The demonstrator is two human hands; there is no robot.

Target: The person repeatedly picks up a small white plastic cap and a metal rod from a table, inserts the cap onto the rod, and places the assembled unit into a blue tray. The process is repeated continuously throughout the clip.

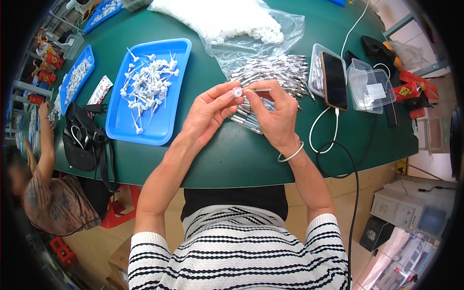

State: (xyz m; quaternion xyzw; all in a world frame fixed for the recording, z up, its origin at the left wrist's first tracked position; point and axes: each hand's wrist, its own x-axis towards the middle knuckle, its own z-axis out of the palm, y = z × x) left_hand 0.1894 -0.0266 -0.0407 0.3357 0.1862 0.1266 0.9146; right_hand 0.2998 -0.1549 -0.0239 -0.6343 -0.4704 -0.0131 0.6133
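Above the near part of the green table, my left hand pinches a small round white plastic cap between thumb and fingertips. Close against it, my right hand grips a thin pale rod with thumb and forefinger. The rod's inner end meets or nearly touches the cap; my fingertips hide the joint. Beneath and beyond my hands lies a heap of thin metal-tipped rods. To the left, a blue tray holds many white caps with thin stems. Behind the heap, a clear plastic bag spills loose white caps.
A phone leans on a clear box at the right, its white cable looping over the table. Beside it stands another clear container. A black bag lies left, near a second blue tray and a seated person.
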